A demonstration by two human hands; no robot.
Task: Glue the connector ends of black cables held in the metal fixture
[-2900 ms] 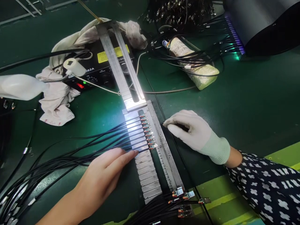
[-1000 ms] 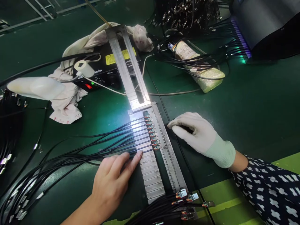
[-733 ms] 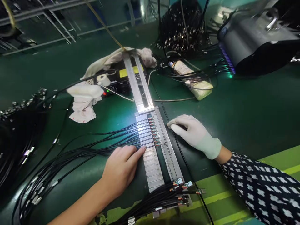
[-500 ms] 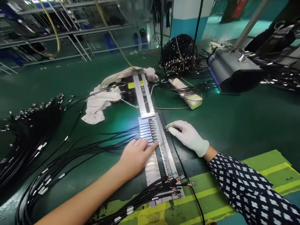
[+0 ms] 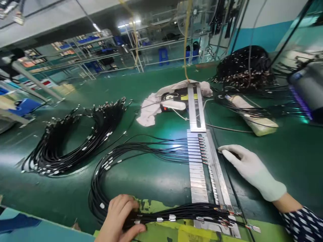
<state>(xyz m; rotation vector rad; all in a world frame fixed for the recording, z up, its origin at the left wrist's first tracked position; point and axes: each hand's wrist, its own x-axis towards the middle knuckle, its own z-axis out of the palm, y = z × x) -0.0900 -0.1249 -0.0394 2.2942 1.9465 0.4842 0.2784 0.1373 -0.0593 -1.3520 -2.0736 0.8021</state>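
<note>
Presently, behind our green surface (image 5: 164,181), we see a room with metal racks (image 5: 156,45). On this surface lies a long metal fixture (image 5: 198,178), with a cable row (image 5: 195,148) in its upper slots. A black cable bundle (image 5: 186,211) crosses its lower end. Our left hand (image 5: 119,218) curves over this bundle, thumb and fingers apart around it; whether it grips, we cannot tell. A moment before, it was touching the fixture. Our gloved right hand (image 5: 248,164) is just beside the fixture, thumb and forefinger tips nearly together; if they hold anything, we cannot tell.
</note>
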